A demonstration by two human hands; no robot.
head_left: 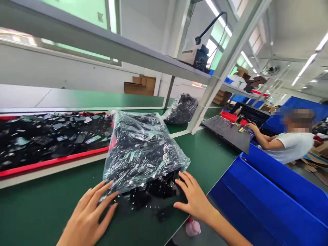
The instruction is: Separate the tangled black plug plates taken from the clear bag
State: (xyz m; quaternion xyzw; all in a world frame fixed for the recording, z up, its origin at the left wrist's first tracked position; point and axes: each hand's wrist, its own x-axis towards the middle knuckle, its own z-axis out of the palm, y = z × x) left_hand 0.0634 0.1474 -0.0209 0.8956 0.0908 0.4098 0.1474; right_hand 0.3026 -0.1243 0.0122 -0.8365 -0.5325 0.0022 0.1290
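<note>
A clear plastic bag (143,147) full of small black pieces lies on the green table (30,212), its mouth toward me. Black glossy pieces (153,194) spread out of the mouth onto the table. My left hand (89,212) is at the bag's near left corner, fingers spread, fingertips at the plastic edge. At the right side of the mouth is my right hand (192,196), fingers apart, fingertips at the bag edge and the black pieces. Neither hand is closed around anything.
A red-edged tray (64,159) of black pieces lies left. Behind are a second filled bag (180,111) and a shelf post (217,75). Blue bins (269,191) and a pink cup (192,228) are right, below table level. Farther right, a person (292,143) works at a dark board (228,131).
</note>
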